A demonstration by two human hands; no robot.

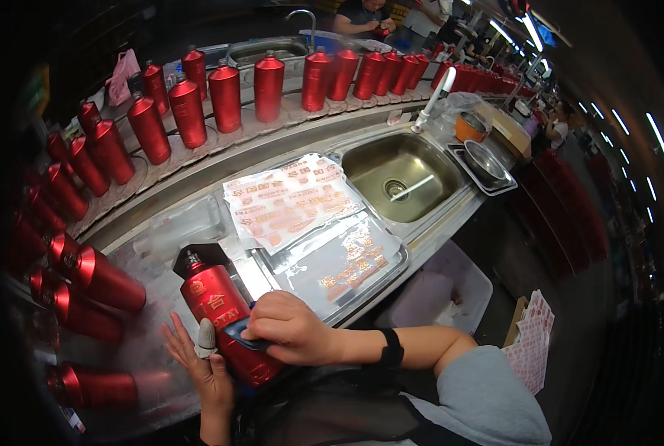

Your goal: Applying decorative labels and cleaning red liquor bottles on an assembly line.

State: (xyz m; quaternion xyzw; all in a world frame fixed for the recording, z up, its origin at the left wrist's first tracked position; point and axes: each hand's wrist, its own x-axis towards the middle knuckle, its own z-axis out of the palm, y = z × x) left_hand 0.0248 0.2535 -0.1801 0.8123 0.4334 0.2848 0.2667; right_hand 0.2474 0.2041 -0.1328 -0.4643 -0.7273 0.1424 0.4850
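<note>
From the head camera we see a red bottle [224,316] lying tilted on the near worktop [146,357], neck pointing far-left. Our right hand [291,327] is closed over its body, pressing a dark blue tool [241,338] against it. Our left hand [198,357] lies open, flat beside the bottle, touching its left side. Just right sits a metal tray [347,267] with label sheets [291,197]; farther right, a sink [399,175]. Rows of red bottles [228,93] crowd the far and left sides.
</note>
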